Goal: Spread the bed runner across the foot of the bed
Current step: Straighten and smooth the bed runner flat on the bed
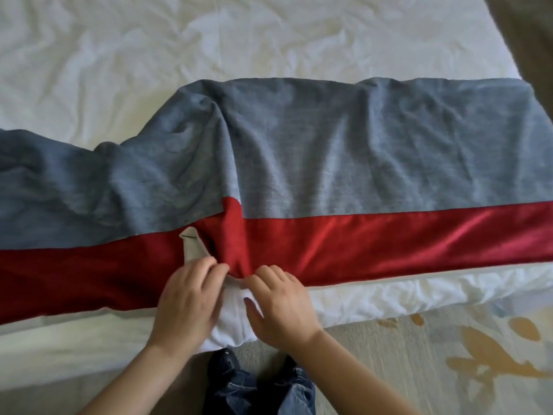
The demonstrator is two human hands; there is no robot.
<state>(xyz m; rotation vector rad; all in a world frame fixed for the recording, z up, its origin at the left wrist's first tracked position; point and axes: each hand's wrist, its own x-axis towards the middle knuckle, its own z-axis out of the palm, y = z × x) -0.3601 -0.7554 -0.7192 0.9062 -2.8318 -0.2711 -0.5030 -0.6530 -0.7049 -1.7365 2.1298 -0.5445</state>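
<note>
Head view. The left hand (188, 298) is seen with fingers curled into a bunched fold at the near hem of the bed runner (359, 163), gripping it. The right hand (279, 304) is placed just beside it, fingertips bent onto the same hem and thumb splayed over the white sheet (389, 298). Whether this hand pinches or only presses cannot be told.

The runner is laid crosswise over the near end of the bed (119, 55). A wide grey knit-like field is noted on the far side, and a shiny red band along the near edge. To the right it lies fairly flat. At centre and to the left it is rucked, with a beige underside flap (191, 244) turned up by the left fingers.

The sheet is creased, with faint yellowish patches. Pale carpet (374, 369) with ochre shapes is recorded below, and blue jeans (263, 390) at the bottom edge.
</note>
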